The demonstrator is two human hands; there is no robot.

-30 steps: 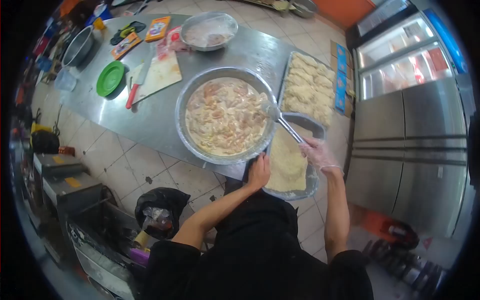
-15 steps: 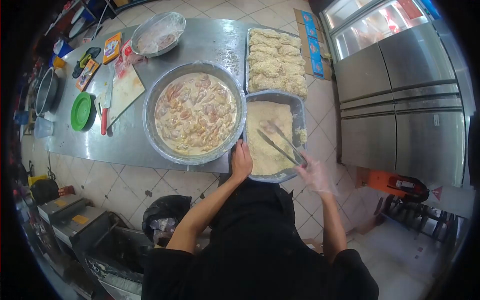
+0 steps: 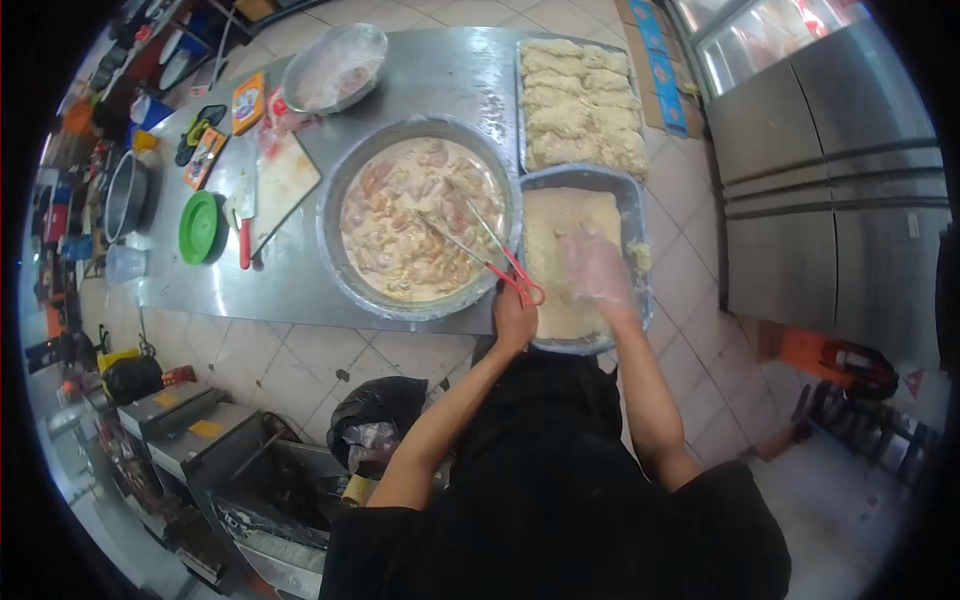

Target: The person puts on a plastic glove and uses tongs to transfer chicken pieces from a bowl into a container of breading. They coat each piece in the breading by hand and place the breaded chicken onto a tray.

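Observation:
A large round bowl (image 3: 330, 262) holds raw meat pieces in a pale, creamy liquid. Tongs with red handles (image 3: 520, 287) lean in it, their metal arms in the liquid and their handles over the near right rim. My left hand (image 3: 515, 322) is closed at that rim, just under the handles, where bowl and tub meet. In the rectangular grey tub (image 3: 642, 215) is pale breading (image 3: 548, 235). My right hand (image 3: 598, 272), in a clear plastic glove, is over the breading, its fingers smeared by motion. Whatever lies beneath it is hidden.
A tray of breaded pieces (image 3: 582, 105) stands behind the tub. On the steel table (image 3: 420, 75) are a plastic-covered bowl (image 3: 335, 68), a cutting board (image 3: 285, 185), a red-handled knife (image 3: 245, 235) and a green plate (image 3: 200, 228). Steel refrigerator doors (image 3: 840, 180) rise at right.
The tongs have gone from my right hand in the tub to the large bowl. My right hand has moved forward and left over the breading. My left hand stays at the rim.

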